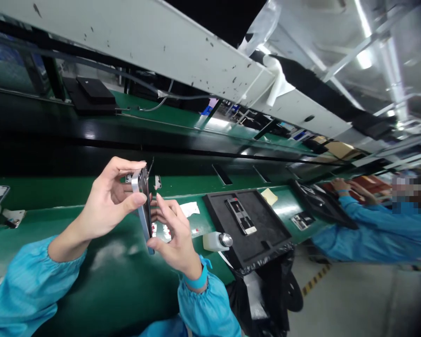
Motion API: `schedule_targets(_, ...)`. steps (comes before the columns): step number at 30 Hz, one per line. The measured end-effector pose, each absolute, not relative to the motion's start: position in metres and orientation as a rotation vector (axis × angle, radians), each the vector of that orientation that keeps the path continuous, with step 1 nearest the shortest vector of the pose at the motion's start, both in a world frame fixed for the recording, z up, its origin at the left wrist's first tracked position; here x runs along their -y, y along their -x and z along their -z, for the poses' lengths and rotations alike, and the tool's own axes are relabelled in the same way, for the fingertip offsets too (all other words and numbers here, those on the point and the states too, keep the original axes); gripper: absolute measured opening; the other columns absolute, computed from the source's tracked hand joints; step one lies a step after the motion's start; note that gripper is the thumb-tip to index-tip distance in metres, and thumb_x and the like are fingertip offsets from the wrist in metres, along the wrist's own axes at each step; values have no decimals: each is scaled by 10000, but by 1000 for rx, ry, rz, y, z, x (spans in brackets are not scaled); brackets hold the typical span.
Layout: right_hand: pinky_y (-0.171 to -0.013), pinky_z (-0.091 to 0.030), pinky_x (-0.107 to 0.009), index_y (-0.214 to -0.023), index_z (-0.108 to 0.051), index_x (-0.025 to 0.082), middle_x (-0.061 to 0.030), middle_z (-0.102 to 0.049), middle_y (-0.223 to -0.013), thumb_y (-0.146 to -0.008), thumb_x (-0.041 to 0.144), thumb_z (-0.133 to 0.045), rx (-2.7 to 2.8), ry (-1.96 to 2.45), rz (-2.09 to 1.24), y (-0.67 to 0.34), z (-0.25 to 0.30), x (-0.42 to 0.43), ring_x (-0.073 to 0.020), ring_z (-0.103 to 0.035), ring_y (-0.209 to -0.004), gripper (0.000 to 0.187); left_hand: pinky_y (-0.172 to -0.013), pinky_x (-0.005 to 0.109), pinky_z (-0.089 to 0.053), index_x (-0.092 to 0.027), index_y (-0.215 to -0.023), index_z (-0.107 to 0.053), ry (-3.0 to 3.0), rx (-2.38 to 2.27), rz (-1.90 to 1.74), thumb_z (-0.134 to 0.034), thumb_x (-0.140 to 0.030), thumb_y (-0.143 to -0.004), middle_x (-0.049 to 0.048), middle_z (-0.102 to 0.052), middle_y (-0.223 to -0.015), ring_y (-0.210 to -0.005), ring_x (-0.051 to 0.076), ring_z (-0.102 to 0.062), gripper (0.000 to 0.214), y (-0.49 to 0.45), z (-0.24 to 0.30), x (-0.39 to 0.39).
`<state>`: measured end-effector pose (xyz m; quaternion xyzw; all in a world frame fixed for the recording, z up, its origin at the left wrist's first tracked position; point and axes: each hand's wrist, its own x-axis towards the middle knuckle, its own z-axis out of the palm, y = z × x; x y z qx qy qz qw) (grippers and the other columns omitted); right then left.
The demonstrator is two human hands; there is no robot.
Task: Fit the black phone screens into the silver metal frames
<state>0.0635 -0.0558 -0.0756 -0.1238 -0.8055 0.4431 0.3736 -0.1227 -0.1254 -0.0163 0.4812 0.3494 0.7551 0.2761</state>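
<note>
My left hand (108, 201) grips the upper end of a phone frame (144, 217) between thumb and fingers. At its lower end, my right hand (173, 231) holds the same phone frame, thumb on the near edge and fingers behind. The frame stands on edge, tilted, above the green bench, its silvery-blue side toward me. A thin dark strip, perhaps a flex cable, sticks up from its top. Behind my hands, a small pale part (157, 181) lies on the bench. Small white and red pieces (166, 232) lie beyond my right fingers.
A black foam tray (266, 224) holding another phone frame (241, 215) lies to the right. A bottle with a metal cap (215, 241) stands beside it. Past a second black tray (331, 206), a co-worker's blue sleeve (382, 210) reaches in. A fixture (0, 210) stands at the left edge.
</note>
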Motion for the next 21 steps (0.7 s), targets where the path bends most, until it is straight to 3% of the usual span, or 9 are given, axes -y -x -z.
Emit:
schedule_targets(3,-948,-656,-454,-1628,-453,329,-133,-578,-1282,-901,733,-664,2098,272,-1058,-61,71,54,-258,-686,-1082,858,-760,263,-651,-251,-1158,-768,-1328,-965,-2059,-869,-327,-868,62,-708,-1119,-905,190,-745,316,123,17,129)
schedule_targets(5,-971,-645,-465,-1606,-490,333,-133,-577,-1285,-894,707,-697,2106,216,-982,-60,70,53,-267,-675,-1112,831,-791,275,-660,-270,-1211,-751,-1371,-913,-2042,-845,-332,-896,62,-709,-1153,-955,202,-757,335,120,19,131)
schedule_targets(8,-1002,-624,-466,-1549,-570,338,-124,-551,-1282,-924,606,-742,2077,185,-916,-57,73,52,-275,-657,-1172,702,-809,302,-664,-262,-1268,-701,-1331,-835,-2004,-798,-365,-942,84,-720,-1196,-1043,241,-758,356,109,22,131)
schedule_targets(11,-1005,-613,-487,-1496,-632,312,-141,-499,-1343,-993,613,-639,2114,267,-857,-58,81,54,-279,-640,-1178,587,-944,388,-646,-233,-1343,-621,-1067,-834,-1995,-704,-492,-996,131,-709,-1309,-1149,277,-739,441,93,25,127)
schedule_targets(13,-1012,-603,-516,-1522,-602,325,-152,-439,-1455,-1020,633,-573,2159,351,-791,-60,84,58,-278,-634,-1170,589,-943,422,-651,-209,-1327,-609,-909,-815,-2024,-611,-603,-1015,145,-734,-1273,-1088,275,-764,502,87,27,123)
schedule_targets(16,-942,-623,-477,-1642,-409,353,-160,-399,-1542,-1041,658,-505,1976,476,-847,-65,77,63,-267,-644,-1169,681,-752,439,-686,-178,-1220,-639,-830,-737,-1928,-495,-754,-989,131,-791,-1038,-817,271,-796,638,85,30,119)
schedule_targets(17,-874,-634,-434,-1653,-384,336,-162,-477,-1478,-1042,680,-478,1889,513,-937,-66,71,64,-250,-667,-1109,707,-695,437,-685,-169,-1192,-650,-838,-702,-1859,-484,-779,-977,126,-794,-970,-746,272,-790,668,85,31,119)
schedule_targets(19,-665,-602,-325,-1565,-513,257,-111,-673,-1098,-1042,729,-408,1785,584,-1205,-67,57,63,-190,-683,-816,712,-649,432,-678,-154,-1154,-673,-864,-629,-1725,-500,-776,-974,126,-795,-918,-694,279,-783,670,84,32,120)
schedule_targets(21,-475,-471,-246,-1195,-741,180,3,-576,-629,-1028,772,-375,1770,646,-1448,-67,45,60,-132,-543,-507,716,-660,414,-677,-149,-1144,-692,-892,-570,-1646,-522,-712,-1005,122,-796,-899,-694,274,-784,605,81,32,121)
